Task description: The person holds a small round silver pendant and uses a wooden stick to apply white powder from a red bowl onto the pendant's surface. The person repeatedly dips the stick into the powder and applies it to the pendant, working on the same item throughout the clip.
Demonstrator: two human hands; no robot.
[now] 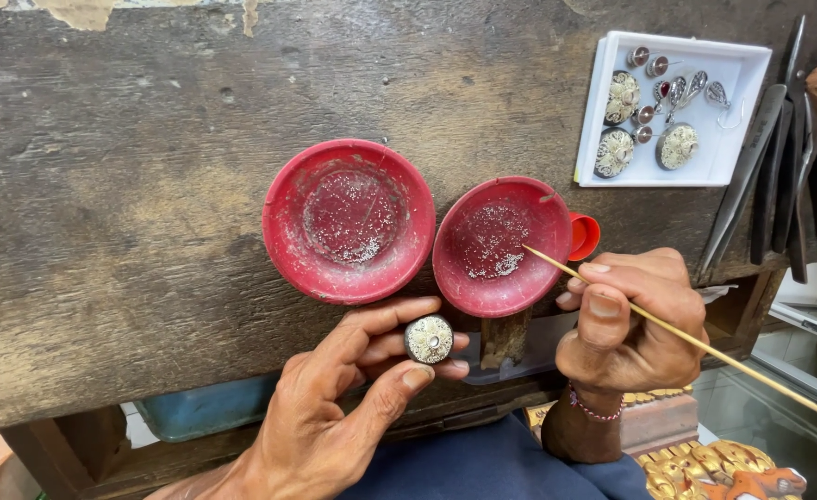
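My left hand (pixel 357 389) pinches a small round silver piece (pixel 429 339) between thumb and fingers, just below the two red bowls. My right hand (pixel 630 319) grips a thin wooden stick (pixel 704 344) like a pen. The stick's tip reaches into the right red bowl (pixel 499 243), which holds tiny silver grains. The left red bowl (pixel 348 220) also holds silver grains and sits untouched on the worn wooden bench (pixel 130 204).
A white square tray (pixel 734 102) with several silver filigree ornaments lies at the top right. Dark metal tweezers and tools (pixel 779 176) lie beside it. A small red cap (pixel 585 235) sits behind the right bowl. A gilded carved object (pixel 714 463) is below the bench.
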